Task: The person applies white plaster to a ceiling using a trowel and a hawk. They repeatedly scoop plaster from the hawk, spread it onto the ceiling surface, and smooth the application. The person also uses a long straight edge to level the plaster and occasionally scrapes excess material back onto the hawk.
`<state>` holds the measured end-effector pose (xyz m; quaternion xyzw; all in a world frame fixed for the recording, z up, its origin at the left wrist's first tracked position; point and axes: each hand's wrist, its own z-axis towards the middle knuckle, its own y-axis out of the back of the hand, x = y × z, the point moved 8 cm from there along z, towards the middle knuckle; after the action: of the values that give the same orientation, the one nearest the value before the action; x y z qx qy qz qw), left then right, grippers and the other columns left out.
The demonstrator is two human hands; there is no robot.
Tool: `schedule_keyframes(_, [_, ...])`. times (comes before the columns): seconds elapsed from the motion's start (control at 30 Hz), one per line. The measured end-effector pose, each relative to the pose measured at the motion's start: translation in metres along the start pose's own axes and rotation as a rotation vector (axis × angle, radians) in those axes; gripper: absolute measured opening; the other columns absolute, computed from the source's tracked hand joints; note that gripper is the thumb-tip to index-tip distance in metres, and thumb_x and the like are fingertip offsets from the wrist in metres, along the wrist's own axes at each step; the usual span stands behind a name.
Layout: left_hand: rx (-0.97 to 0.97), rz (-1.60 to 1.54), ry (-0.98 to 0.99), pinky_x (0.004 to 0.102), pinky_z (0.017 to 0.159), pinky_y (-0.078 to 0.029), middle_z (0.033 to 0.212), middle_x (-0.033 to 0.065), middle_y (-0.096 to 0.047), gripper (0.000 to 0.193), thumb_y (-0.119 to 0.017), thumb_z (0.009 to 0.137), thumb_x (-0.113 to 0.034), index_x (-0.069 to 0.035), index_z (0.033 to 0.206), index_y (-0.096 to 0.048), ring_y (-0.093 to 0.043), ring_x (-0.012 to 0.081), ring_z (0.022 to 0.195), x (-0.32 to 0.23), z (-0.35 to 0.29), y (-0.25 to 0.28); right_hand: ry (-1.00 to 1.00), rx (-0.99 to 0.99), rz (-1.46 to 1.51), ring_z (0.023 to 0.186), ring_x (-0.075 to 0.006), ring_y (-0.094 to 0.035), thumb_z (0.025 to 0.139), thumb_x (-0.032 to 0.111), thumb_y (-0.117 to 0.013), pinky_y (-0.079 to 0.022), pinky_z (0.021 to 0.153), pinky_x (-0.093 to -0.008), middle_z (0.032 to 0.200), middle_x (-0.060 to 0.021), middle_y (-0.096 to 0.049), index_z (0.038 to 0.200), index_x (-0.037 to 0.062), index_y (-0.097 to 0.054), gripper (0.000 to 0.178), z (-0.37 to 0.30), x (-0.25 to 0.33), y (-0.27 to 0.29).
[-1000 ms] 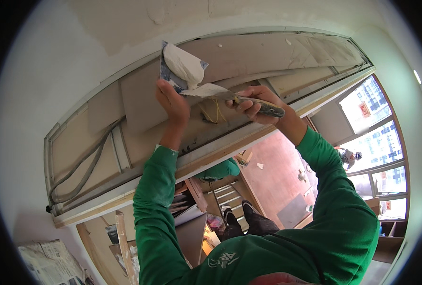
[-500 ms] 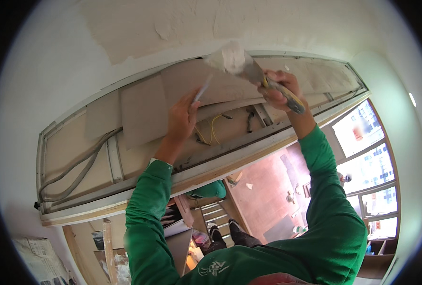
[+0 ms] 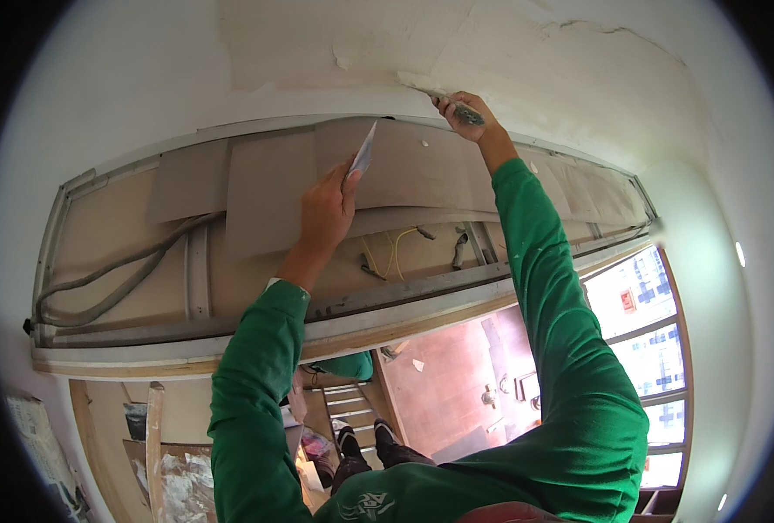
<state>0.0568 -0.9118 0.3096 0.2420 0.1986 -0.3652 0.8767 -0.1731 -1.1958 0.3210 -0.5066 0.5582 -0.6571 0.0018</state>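
My right hand is wrapped around the dark handle of a putty knife. Its blade lies at a low angle against the off-white plastered surface above the recess; whitish filler shows on the blade. Lower and to the left, my left hand grips a flat, pointed-looking pale blade, seen nearly edge-on, like a scraper; its handle is hidden in my fingers. That blade stands in front of the grey boards lying in the recess, apart from the putty knife.
A metal-framed recess holds grey cable loops and yellow wires. A wooden edge runs along its near side. Far below, my feet stand by a ladder. Windows are at right.
My right hand has raised the putty knife from over the boards to the plastered surface, and its blade now lies against it. My left hand still holds its blade, with little movement.
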Motion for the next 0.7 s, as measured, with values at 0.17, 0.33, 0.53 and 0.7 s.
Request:
schedule_keyframes(0.17, [-0.037,0.004,-0.016,0.0407,0.060,-0.053,0.091,0.0154,-0.068,0.028,-0.051,0.100,-0.025,-0.006,0.116,-0.064,-0.066,0.0348,0.073,0.001,0.000,0.007,0.063,-0.121,0.042,0.082,-0.0190,-0.062,0.102,0.016,-0.036,-0.058,0.063,-0.0221,0.117,-0.0248,-0.052,0.126,-0.0159,-0.035,0.040,0.019,0.022,-0.031])
schedule_keyframes(0.33, [0.009,-0.007,0.002,0.0415,0.058,-0.052,0.089,0.0154,-0.068,0.028,-0.052,0.100,-0.025,-0.009,0.119,-0.063,-0.065,0.0346,0.070,0.003,-0.001,-0.001,0.086,-0.267,-0.011,0.074,-0.0176,-0.061,0.106,0.033,-0.032,-0.049,0.050,-0.0212,0.109,-0.0244,-0.057,0.130,-0.0200,-0.029,0.058,0.018,0.077,-0.066])
schedule_keyframes(0.53, [0.012,0.027,0.022,0.0427,0.055,-0.051,0.083,0.0171,-0.067,0.029,-0.054,0.098,-0.025,-0.006,0.118,-0.063,-0.064,0.0359,0.066,0.009,-0.004,-0.003,0.090,-0.261,-0.025,0.067,-0.0173,-0.055,0.104,0.025,-0.039,-0.050,0.051,-0.0221,0.117,-0.0279,-0.050,0.136,-0.0113,-0.026,0.051,-0.013,0.141,-0.167])
schedule_keyframes(0.7, [-0.101,-0.008,0.081,0.0435,0.059,-0.051,0.077,0.0206,-0.064,0.030,-0.053,0.099,-0.028,-0.002,0.107,-0.065,-0.062,0.0381,0.067,0.017,-0.006,-0.002,0.141,-0.174,-0.029,0.066,-0.0185,-0.057,0.093,0.024,-0.049,-0.049,0.051,-0.0246,0.094,-0.0197,-0.056,0.109,-0.0118,-0.044,0.039,-0.072,0.147,-0.247])
